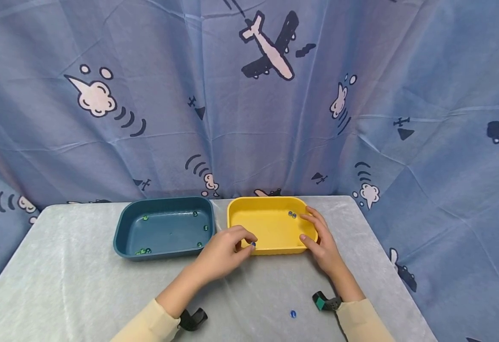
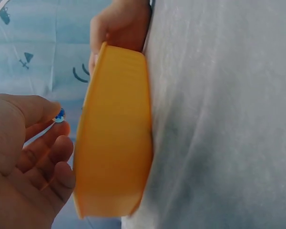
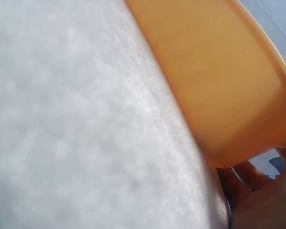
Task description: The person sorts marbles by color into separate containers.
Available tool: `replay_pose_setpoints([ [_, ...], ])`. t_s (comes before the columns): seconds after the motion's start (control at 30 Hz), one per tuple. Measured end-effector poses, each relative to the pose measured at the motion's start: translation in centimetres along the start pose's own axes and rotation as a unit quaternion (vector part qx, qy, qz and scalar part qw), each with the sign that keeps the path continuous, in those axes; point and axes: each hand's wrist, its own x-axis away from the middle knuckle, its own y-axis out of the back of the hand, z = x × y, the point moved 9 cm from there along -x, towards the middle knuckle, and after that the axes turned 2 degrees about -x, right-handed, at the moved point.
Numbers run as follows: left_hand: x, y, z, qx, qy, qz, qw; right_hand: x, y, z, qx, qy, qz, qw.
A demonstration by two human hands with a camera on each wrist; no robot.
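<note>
My left hand [image 1: 223, 252] pinches a clear marble with blue inside [image 2: 60, 115] between thumb and fingertips. It hovers at the front left rim of a yellow plastic tray [image 1: 262, 223], the marble overlapping that rim in the head view. Two blue marbles [image 1: 292, 214] lie inside near the tray's back right corner. My right hand [image 1: 327, 248] grips the tray's right end, thumb at the front corner and fingers over the side rim. In the right wrist view only part of this hand shows, beside the tray wall [image 3: 219, 86].
Left of the yellow tray stands a dark teal tray [image 1: 170, 230] with several green marbles spread along its edges. A single blue marble [image 1: 293, 314] lies on the grey cloth-covered table [image 1: 82, 285] near the front. A blue patterned curtain [image 1: 168, 95] hangs behind the table.
</note>
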Motion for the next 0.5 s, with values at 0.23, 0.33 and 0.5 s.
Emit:
replay_pose_setpoints([
  [0.23,0.02,-0.35,0.51,-0.025,-0.007,-0.005,0.9997,-0.01,0.04,0.03,0.003,-0.01,0.0,0.9999],
  [0.33,0.03,-0.6,0.69,-0.037,-0.006,-0.002,0.9993,-0.03,0.03,0.02,0.004,-0.008,0.001,1.0],
  [0.5,0.06,-0.76,0.67,-0.052,-0.008,-0.005,0.9986,-0.05,0.07,-0.14,0.004,-0.007,0.0,1.0],
])
